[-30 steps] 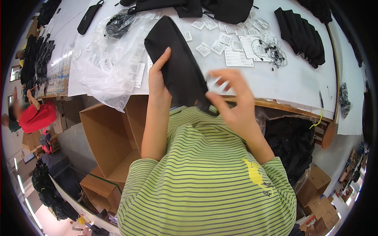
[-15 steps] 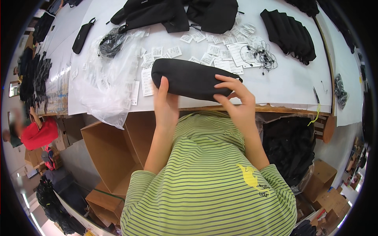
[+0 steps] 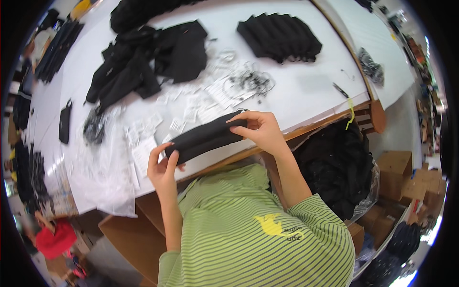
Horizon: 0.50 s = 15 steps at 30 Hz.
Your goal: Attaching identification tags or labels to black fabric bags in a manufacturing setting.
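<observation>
A long black fabric pouch is held up between my hands over the table's front edge. My left hand pinches its near left end, thumb in front and fingers round the edge. At the other end, my right hand grips the pouch between thumb and fingers. The pouch slants upward to the right, and a small loop shows at its right tip. Just behind it lie scattered white paper tags and a tangle of thin black cords.
A row of overlapping black pouches lies at the back right; a heap of black fabric pieces is at the back left. Clear plastic bags cover the left front. Small snips lie near the right edge. Cartons stand below.
My view has turned to the right. The pouch has tilted, its left end now lower and nearer me, and its broad face has turned so it looks narrower. Both hands keep hold.
</observation>
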Tool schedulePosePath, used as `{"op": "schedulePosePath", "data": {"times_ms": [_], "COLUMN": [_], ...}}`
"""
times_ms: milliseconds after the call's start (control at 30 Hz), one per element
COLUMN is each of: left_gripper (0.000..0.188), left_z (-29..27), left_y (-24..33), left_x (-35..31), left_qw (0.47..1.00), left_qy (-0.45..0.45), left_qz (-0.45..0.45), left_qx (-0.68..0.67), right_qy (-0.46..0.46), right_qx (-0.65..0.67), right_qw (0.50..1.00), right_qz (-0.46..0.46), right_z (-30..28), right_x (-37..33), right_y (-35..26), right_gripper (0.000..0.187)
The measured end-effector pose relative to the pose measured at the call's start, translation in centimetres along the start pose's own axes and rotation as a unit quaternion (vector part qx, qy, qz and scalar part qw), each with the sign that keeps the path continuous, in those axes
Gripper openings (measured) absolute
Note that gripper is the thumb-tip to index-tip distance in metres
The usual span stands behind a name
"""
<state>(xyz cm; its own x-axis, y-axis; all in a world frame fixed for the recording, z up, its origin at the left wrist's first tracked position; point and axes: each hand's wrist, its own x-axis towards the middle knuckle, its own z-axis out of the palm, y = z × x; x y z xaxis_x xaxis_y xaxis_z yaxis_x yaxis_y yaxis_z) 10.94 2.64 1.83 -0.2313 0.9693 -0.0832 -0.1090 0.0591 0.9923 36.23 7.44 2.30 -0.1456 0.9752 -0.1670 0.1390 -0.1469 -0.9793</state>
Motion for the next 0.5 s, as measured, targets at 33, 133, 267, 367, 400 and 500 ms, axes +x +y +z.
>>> {"op": "schedulePosePath", "data": {"times_ms": [33,133,267,367,400,500], "left_gripper": [0.025,0.033,0.057,0.071,0.076,0.084], "left_z": [-0.8,-4.2,-7.9,-9.3,-9.6,-9.7], "left_y": [-0.5,-2.4,-4.7,-6.3,-6.8,-7.0], "left_x": [0.3,2.0,2.2,2.0,1.9,2.5], "left_qw": [0.999,0.965,0.830,0.806,0.797,0.802], "left_qy": [-0.009,0.058,0.058,0.090,0.098,0.099], "left_qz": [0.024,0.072,0.102,0.075,0.056,0.026], "left_qx": [0.037,0.245,0.545,0.580,0.593,0.589], "right_qy": [0.015,0.198,0.352,0.451,0.470,0.508], "right_qx": [-0.003,0.140,0.238,0.257,0.252,0.249], "right_qw": [1.000,0.968,0.897,0.837,0.828,0.811], "right_qz": [-0.009,-0.056,-0.121,-0.172,-0.172,-0.152], "right_z": [-1.5,-8.1,-18.4,-25.3,-27.8,-34.9], "right_x": [0.7,3.2,6.2,8.7,9.6,13.2], "right_y": [0.1,1.1,0.3,-0.1,0.1,3.1], "right_gripper": [0.018,0.026,0.029,0.028,0.028,0.028]}}
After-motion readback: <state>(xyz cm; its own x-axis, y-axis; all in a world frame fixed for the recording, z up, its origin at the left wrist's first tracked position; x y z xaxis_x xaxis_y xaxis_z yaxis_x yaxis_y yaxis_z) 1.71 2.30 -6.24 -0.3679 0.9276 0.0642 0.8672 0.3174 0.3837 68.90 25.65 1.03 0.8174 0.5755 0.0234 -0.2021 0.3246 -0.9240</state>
